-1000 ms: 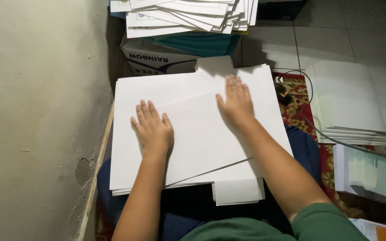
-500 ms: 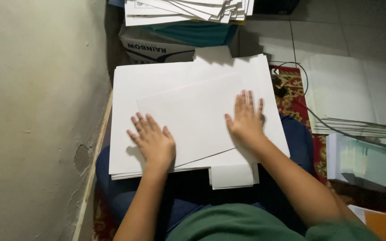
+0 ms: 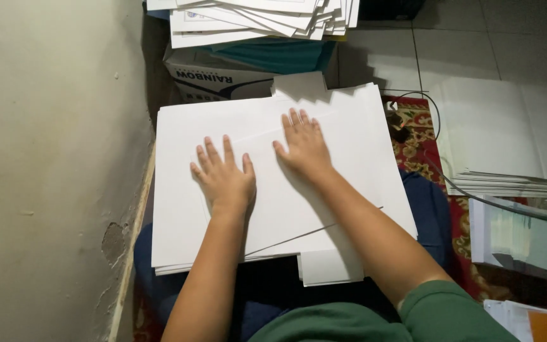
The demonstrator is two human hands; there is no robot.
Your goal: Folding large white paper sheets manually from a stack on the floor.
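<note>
While both hands, left hand (image 3: pixel 225 180) and right hand (image 3: pixel 304 147), press flat with fingers spread, the top sheet (image 3: pixel 286 190) lies tilted.

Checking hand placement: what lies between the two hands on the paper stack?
Only bare white top sheet between left hand and right hand, in the head view.

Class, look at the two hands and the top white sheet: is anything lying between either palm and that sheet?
Nothing visible does. The left hand and right hand both lie flat, fingers spread, directly on the top white sheet of the paper stack.
</note>
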